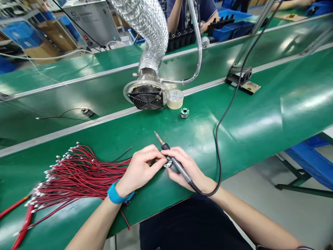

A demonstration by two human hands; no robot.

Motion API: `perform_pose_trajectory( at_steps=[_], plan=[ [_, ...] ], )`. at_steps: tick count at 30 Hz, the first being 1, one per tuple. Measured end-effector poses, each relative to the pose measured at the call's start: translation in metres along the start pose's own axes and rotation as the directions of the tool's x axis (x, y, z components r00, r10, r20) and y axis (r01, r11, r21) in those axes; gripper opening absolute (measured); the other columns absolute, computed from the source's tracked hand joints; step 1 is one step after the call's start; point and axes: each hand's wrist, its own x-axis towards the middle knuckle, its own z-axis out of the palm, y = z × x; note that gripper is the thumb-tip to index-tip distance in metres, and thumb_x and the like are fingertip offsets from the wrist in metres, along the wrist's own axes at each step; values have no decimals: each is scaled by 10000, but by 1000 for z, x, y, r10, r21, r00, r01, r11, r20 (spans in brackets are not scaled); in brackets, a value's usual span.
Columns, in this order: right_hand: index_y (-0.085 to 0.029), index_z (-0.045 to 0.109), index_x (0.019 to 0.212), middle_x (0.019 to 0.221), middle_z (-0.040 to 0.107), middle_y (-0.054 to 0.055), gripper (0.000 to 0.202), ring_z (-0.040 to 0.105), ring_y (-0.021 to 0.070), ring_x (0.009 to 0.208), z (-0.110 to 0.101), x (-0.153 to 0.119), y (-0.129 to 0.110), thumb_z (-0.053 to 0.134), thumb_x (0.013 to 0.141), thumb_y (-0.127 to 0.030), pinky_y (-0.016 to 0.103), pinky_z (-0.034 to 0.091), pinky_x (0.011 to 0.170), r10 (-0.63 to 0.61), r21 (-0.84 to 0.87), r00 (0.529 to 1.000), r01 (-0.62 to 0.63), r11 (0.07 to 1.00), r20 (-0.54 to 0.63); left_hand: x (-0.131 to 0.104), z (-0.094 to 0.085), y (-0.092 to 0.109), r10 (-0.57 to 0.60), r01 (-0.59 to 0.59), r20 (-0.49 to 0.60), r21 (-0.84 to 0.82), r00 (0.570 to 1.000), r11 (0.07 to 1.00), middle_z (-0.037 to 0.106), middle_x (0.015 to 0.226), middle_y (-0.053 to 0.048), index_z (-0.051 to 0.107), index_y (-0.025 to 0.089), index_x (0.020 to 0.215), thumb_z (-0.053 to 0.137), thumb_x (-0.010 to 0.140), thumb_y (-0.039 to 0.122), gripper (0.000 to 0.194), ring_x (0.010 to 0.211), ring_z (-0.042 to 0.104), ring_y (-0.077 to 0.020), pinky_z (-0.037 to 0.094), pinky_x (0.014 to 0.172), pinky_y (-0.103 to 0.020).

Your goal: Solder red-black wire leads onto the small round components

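Note:
My right hand (186, 168) is closed around a soldering iron (179, 166), whose metal tip points up and away from me. Between both hands is a small round part (168, 162) with a green and white face, partly covered by fingers. The fingertips of my left hand (143, 166) pinch this part at its left edge. A blue band circles my left wrist. Many red and black wires (85, 173) with white connectors lie in a bundle left of my left hand. Farther back stands another round part (184, 113) with a green top.
A fume extractor (148, 97) hangs beyond my hands, beside a tape roll (175, 99). The iron's black cable (218, 146) arcs at right. Red-handled pliers (26, 222) lie far left. A soldering stand (241, 80) sits back right. Another person (192, 14) works across the bench.

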Motion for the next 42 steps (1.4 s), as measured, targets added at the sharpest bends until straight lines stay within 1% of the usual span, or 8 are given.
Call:
perform_pose_trajectory(
  at_steps=[6, 12, 16, 20, 24, 31, 37, 42],
  plan=[
    [-347, 530, 1473, 1301, 604, 74, 609, 644, 228, 1192, -2, 0, 1, 744, 931, -169, 394, 566, 1056, 24, 1, 998, -24, 1000, -60, 0, 7, 0, 29, -29, 4, -7, 1000, 1000, 606, 990, -49, 686, 191, 853, 644, 981, 221, 138, 917, 606, -161, 495, 808, -288],
    [-339, 539, 1497, 1266, 643, 79, 597, 666, 227, 1166, -11, -4, -7, 736, 955, -182, 393, 585, 1025, -6, 0, 996, 6, 1000, -89, -2, 13, -1, 36, -36, 18, -12, 999, 999, 630, 968, -39, 626, 192, 861, 608, 988, 169, 130, 913, 611, -151, 485, 834, -288],
    [-337, 686, 1304, 990, 715, 33, 331, 713, 193, 822, -20, -27, -12, 640, 1012, -188, 350, 620, 752, 54, -29, 945, -66, 997, -322, -4, 15, -1, 29, -29, -2, 29, 1000, 999, 632, 971, -46, 613, 192, 848, 609, 980, 165, 135, 911, 604, -156, 477, 832, -295],
    [-285, 739, 1106, 661, 634, -23, 211, 611, 162, 524, -23, -56, -14, 555, 1042, -204, 317, 531, 539, 173, 47, 868, -171, 984, -465, -4, 16, -2, 22, -21, -14, 29, 1000, 999, 632, 958, -43, 604, 191, 835, 608, 967, 142, 140, 889, 603, -152, 474, 817, -291],
    [-269, 747, 1044, 641, 659, -16, 201, 657, 180, 540, -21, -62, -18, 555, 1026, -212, 338, 554, 557, 118, 28, 879, -118, 993, -462, -4, 16, -2, 29, -28, -29, 36, 999, 999, 628, 949, -34, 601, 189, 831, 614, 951, 119, 140, 879, 601, -143, 471, 812, -281],
    [-215, 736, 991, 663, 696, -28, 197, 691, 127, 552, -24, -46, -30, 557, 982, -133, 239, 536, 535, 24, -59, 892, -56, 997, -451, -3, 19, -3, 78, -74, -61, 56, 995, 996, 627, 915, -18, 601, 188, 824, 626, 933, 92, 148, 847, 598, -128, 473, 776, -255],
    [-221, 731, 1031, 647, 682, -48, 194, 685, 106, 549, -24, -49, -27, 560, 997, -134, 217, 539, 559, 45, -36, 906, -66, 997, -421, -3, 20, -5, 75, -69, -68, 75, 995, 995, 633, 927, -25, 606, 191, 831, 633, 933, 101, 139, 862, 606, -137, 482, 782, -261],
    [-249, 737, 1085, 680, 689, -53, 210, 661, 94, 526, -22, -57, -19, 556, 1037, -153, 230, 544, 577, 148, 85, 902, -124, 989, -406, -4, 21, -5, 86, -79, -78, 97, 993, 992, 638, 924, -27, 608, 191, 829, 634, 929, 97, 139, 865, 609, -141, 485, 787, -266]
  ],
)
